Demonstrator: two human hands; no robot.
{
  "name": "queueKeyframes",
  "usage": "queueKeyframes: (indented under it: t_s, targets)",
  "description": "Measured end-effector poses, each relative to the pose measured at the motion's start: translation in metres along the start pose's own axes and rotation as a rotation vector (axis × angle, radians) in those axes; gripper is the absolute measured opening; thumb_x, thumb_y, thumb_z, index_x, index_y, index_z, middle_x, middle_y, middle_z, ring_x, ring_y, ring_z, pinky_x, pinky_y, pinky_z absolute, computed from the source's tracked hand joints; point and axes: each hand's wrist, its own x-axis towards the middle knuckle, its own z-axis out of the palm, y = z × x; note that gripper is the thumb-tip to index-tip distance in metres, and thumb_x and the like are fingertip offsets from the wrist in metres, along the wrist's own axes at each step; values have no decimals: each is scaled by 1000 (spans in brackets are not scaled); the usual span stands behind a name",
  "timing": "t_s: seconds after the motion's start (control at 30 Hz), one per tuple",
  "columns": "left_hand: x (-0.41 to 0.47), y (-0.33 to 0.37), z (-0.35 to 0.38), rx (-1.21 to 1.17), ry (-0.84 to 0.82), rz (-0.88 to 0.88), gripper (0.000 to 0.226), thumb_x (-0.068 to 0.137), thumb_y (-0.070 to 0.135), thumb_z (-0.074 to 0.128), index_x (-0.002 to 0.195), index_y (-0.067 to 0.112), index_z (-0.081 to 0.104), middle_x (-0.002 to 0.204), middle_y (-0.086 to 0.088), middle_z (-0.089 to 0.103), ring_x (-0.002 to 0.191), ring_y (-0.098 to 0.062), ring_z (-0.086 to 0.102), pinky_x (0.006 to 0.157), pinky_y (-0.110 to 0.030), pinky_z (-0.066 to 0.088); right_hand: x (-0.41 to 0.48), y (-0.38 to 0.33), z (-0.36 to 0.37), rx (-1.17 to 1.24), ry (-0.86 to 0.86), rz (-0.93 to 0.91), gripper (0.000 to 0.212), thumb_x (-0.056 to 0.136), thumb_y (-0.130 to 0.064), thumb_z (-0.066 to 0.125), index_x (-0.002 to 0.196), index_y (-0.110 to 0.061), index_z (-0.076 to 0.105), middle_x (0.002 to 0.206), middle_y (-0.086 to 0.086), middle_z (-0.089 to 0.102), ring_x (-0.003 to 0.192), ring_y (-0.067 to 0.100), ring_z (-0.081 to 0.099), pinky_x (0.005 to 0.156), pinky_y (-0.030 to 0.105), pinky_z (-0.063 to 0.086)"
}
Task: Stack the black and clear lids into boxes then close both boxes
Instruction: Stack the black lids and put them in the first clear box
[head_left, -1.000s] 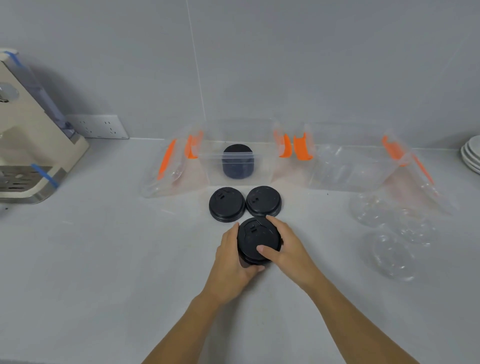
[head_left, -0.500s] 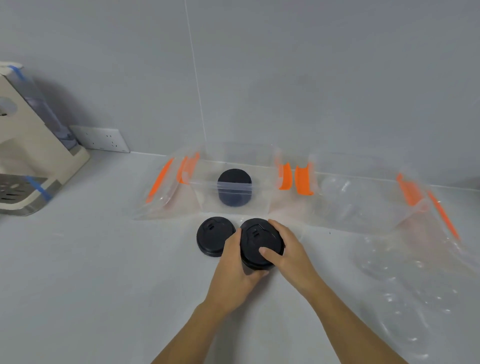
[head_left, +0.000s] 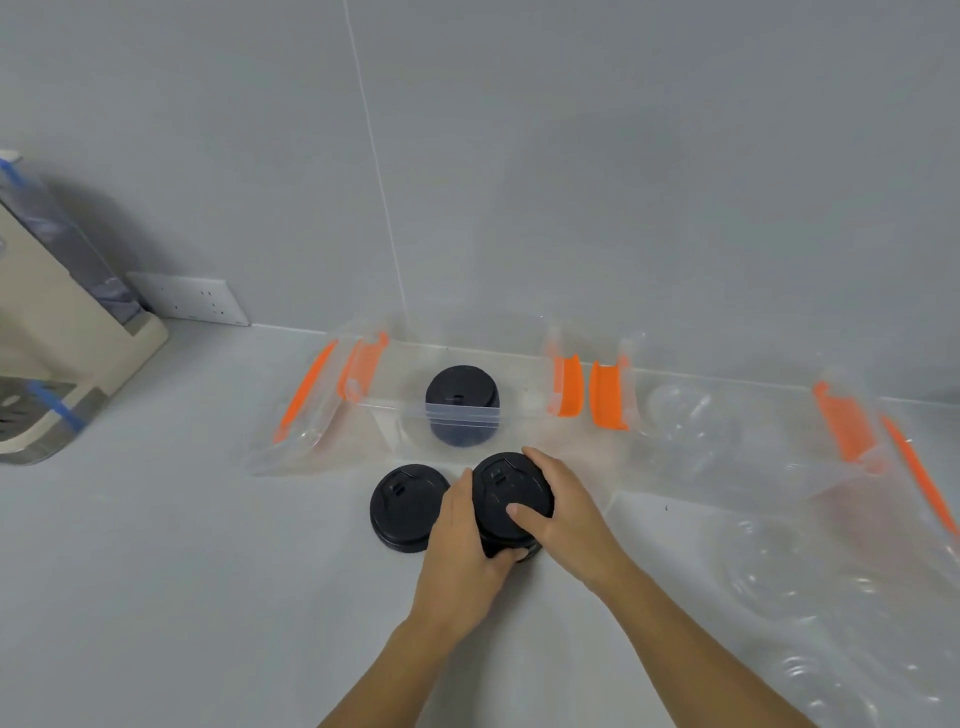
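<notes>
Both hands grip a stack of black lids (head_left: 506, 493) just in front of the left clear box (head_left: 405, 410). My left hand (head_left: 462, 551) wraps its near left side and my right hand (head_left: 566, 514) covers its right side with the thumb on top. One loose black lid (head_left: 402, 506) lies flat on the counter to the left of the stack. Inside the left box stands another stack of black lids (head_left: 461, 402). The right clear box (head_left: 727, 431) is open with orange clips. Several clear lids (head_left: 779, 587) lie on the counter at the right, blurred.
A beige machine (head_left: 57, 358) with blue tape stands at the far left by a wall socket (head_left: 189, 304). The left box's cover (head_left: 296, 415) with orange clips leans open to its left. The right box's cover (head_left: 919, 467) lies open at the far right.
The held stack moved away from me onto the right loose lid, so only the left loose lid shows now. The view tilted up and shifted; the clear lids slid toward the right edge.
</notes>
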Motion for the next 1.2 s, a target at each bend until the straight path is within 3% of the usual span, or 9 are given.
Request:
queueKeyframes:
  t_s: [0.23, 0.47, 0.57, 0.63, 0.73, 0.8, 0.97, 1.07, 1.2]
  targets:
    - [6, -10, 7, -7, -39, -40, 82, 66, 23, 80, 136, 24, 38, 126, 9, 50, 119, -3, 42, 105, -28, 37, 8, 8, 3, -36, -39, 82, 61, 81, -13, 63, 137, -15, 38, 135, 3, 47, 125, 19, 42, 103, 25, 33]
    - [19, -22, 11, 83, 17, -65, 82, 57, 29, 84, 129, 20, 45, 120, 7, 56, 122, -21, 44, 108, -40, 35, 14, 10, 8, -34, -37, 107, 60, 76, -26, 62, 132, -26, 41, 118, -14, 49, 121, 18, 46, 109, 39, 32]
    - [19, -21, 9, 116, 29, -88, 86, 56, 27, 85, 131, 17, 43, 124, 9, 52, 131, -22, 34, 111, -35, 26, 17, 12, 11, -37, -24, 144, 69, 66, -37, 57, 133, -28, 39, 122, -13, 50, 123, 17, 44, 109, 42, 30]
    - [18, -18, 8, 97, 23, -87, 88, 57, 23, 85, 133, 16, 40, 118, 14, 48, 122, -17, 41, 105, -34, 33, 16, 14, 13, -13, -11, 162, 70, 66, -37, 57, 133, -30, 38, 128, -11, 50, 124, 19, 43, 110, 42, 30]
    - [20, -11, 5, 55, 18, -100, 91, 58, 19, 85, 135, 15, 36, 114, 19, 42, 105, -4, 41, 90, -13, 29, 13, 15, 20, 25, 2, 180, 74, 67, -35, 58, 137, -30, 34, 137, -8, 45, 127, 22, 39, 110, 43, 32]
    - [22, -8, 5, 28, -1, -127, 91, 60, 16, 83, 137, 14, 34, 115, 18, 42, 105, -2, 39, 89, -11, 27, 13, 14, 22, 85, 16, 179, 73, 72, -26, 64, 138, -27, 35, 138, -5, 42, 128, 20, 39, 110, 40, 34]
    - [19, -12, 6, -80, -38, -184, 94, 64, 4, 76, 141, 18, 24, 127, 12, 40, 126, -16, 43, 108, -35, 37, 9, 11, 25, 228, 54, 151, 68, 71, -4, 69, 127, -30, 40, 133, -1, 44, 123, 14, 45, 103, 26, 41]
    - [18, -15, 1, -213, -103, -171, 98, 66, 2, 74, 140, 26, 13, 133, 8, 30, 127, -15, 40, 107, -32, 39, 10, 2, 30, 276, 91, 89, 66, 72, 9, 65, 117, -34, 42, 122, -7, 42, 112, 2, 47, 87, 6, 42]
    - [23, -18, -20, -465, -173, -272, 97, 56, 10, 75, 133, 35, 22, 139, -4, 35, 125, -14, 47, 99, -30, 48, 8, -11, 32, 312, 103, 15, 71, 70, 12, 64, 104, -46, 43, 115, -17, 39, 107, -11, 46, 85, 4, 42]
